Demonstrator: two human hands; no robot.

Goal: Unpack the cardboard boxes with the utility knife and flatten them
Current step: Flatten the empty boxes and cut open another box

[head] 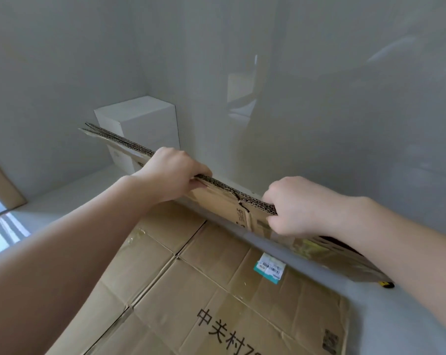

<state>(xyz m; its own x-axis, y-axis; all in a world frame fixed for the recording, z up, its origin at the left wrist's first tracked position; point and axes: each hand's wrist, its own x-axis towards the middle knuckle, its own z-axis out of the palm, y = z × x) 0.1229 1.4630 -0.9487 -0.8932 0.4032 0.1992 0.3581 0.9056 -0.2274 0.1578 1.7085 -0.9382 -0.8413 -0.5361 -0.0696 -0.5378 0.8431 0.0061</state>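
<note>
Both hands are clamped on the top edge of the flattened cardboard box (216, 198) you're holding on edge. Your left hand (173, 172) has its fingers curled over the corrugated edge at frame centre; your right hand (293, 206) pinches the same edge just to the right of the slit between flaps. Gripping at two points presumably keeps the doubled layers pressed together so the panel doesn't spring open.

The panel stands tilted against the glossy wall (319, 98), running from centre left down to lower right, its far end sticking out past your left hand. Looks like you're parking it upright against the wall to keep it out of the way.

Below your hands another flattened box (191, 290), with printed characters and a shipping label (269, 268), lies flat on the floor (383, 316): at least one box is done.

A yellow-and-black tip (387, 284) shows at the held panel's lower right end, maybe the utility knife, can't confirm. Mind it when you set the panel down.

A white box (140, 124) stands closed in the corner, upper left of centre; probably still to open.
</note>
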